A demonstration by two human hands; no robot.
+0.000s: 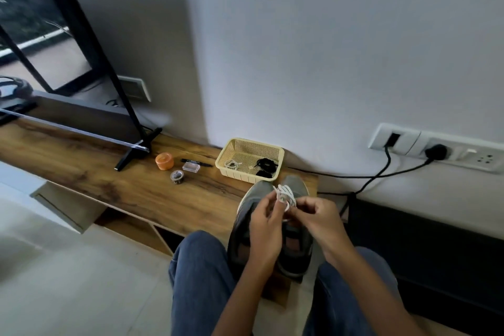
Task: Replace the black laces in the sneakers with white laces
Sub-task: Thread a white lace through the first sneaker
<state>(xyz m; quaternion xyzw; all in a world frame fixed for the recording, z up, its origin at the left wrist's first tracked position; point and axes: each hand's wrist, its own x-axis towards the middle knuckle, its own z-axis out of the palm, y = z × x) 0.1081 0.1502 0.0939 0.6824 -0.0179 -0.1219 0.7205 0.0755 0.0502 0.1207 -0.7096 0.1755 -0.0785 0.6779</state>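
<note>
Two grey sneakers [255, 195] stand side by side on the wooden bench [136, 188], toes toward the wall. Above them my left hand [266, 222] and my right hand [317, 217] both pinch a bundled white lace [285, 195], fingers curled around it. The hands hide most of the shoes' tongues and eyelets. Behind the shoes sits a yellow basket [249, 146] holding another white lace [232, 164] and coiled black laces [266, 164].
On the bench left of the basket lie an orange lidded jar [164, 161], a black pen [195, 161], a small clear box [191, 166] and a round tin [177, 176]. A TV stand leg [136, 154] is further left. Cables [381, 172] run from the wall sockets.
</note>
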